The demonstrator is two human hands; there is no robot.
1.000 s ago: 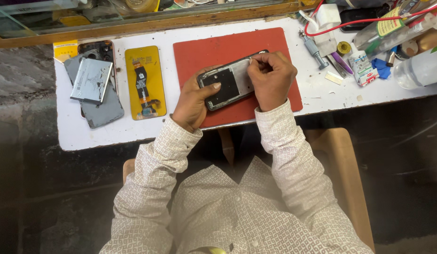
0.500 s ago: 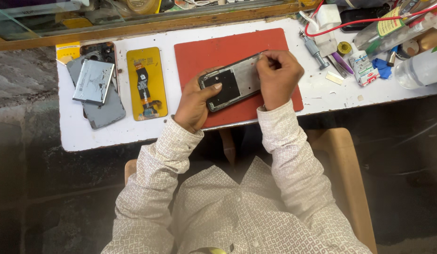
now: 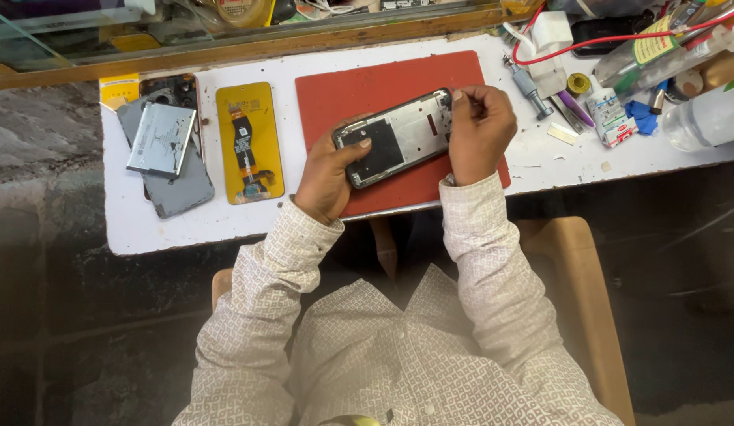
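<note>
Hands, two (image 3: 326, 170) (image 3: 479, 132), on one opened phone (image 3: 395, 136), one red mat (image 3: 383, 87).

L hand (image 3: 326, 175) grips opened phone (image 3: 395, 136) over red mat (image 3: 367, 87); R hand (image 3: 479, 130) pinches top edge, maybe w/ tool.

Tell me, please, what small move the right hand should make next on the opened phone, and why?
Probably lift its pinch slightly off the phone's upper right corner: the right hand's fingertips are closed there, while the left hand steadies the other end on the red mat.
</note>
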